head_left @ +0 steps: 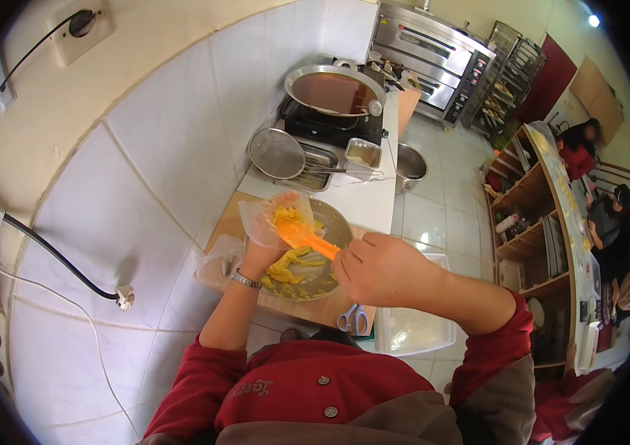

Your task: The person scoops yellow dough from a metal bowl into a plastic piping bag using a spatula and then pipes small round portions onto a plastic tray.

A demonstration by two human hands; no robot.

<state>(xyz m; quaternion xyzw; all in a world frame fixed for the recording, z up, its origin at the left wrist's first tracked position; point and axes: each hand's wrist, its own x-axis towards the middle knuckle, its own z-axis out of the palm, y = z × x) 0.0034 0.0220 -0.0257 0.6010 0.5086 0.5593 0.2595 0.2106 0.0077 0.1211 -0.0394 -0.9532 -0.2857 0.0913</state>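
My left hand holds up a translucent plastic bag with some yellow paste inside its mouth. My right hand grips an orange spatula, whose head lies in the paste at the bag's opening. Beneath both hands, a round metal bowl with yellow paste smeared in it sits on a wooden board. Another plastic bag lies at the board's left. Blue-handled scissors lie at the board's front edge.
Behind are a sieve, small container and pan of dark liquid on a burner. A plastic tub is at right, a steel pot beyond the counter. Wooden shelving, two co-workers at far right; oven at back.
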